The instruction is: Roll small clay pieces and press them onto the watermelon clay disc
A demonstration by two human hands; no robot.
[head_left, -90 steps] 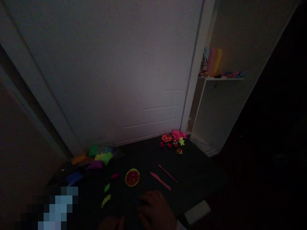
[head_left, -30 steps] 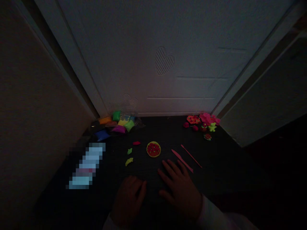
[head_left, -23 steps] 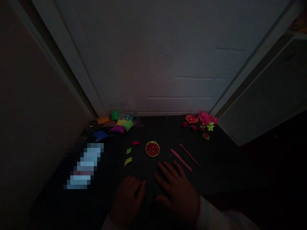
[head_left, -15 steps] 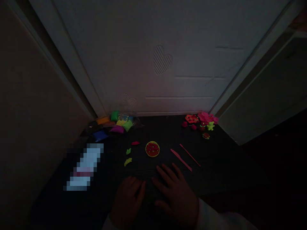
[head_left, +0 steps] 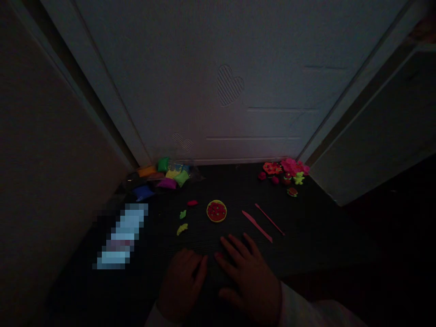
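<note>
In the dim light, my right hand (head_left: pixel 250 274) lies palm down on the dark table, fingers spread. A small pinkish spot shows at one of its fingertips; I cannot tell what it is. My left hand (head_left: pixel 182 284) rests beside it with curled fingers, and whatever is inside is hidden. Ahead of both hands is a round clay pizza (head_left: pixel 216 211), red with a yellow rim. Left of it lie a red clay piece (head_left: pixel 192 203), a green clay piece (head_left: pixel 183 214) and a yellow clay piece (head_left: pixel 182 229). A pink plastic knife (head_left: pixel 257 226) and a thin pink stick (head_left: pixel 270 219) lie near my right fingertips.
Bags of coloured clay (head_left: pixel 167 177) are heaped at the back left. Several small figures, including a yellow bear (head_left: pixel 299 178), stand at the back right by pink flower shapes (head_left: pixel 293 167). A bright blurred-out patch (head_left: pixel 124 236) is at left. A white panel (head_left: pixel 204 91) rises behind the table.
Both hands stay almost where they were, and the clay pieces and tools have not moved. The view has shifted very slightly.
</note>
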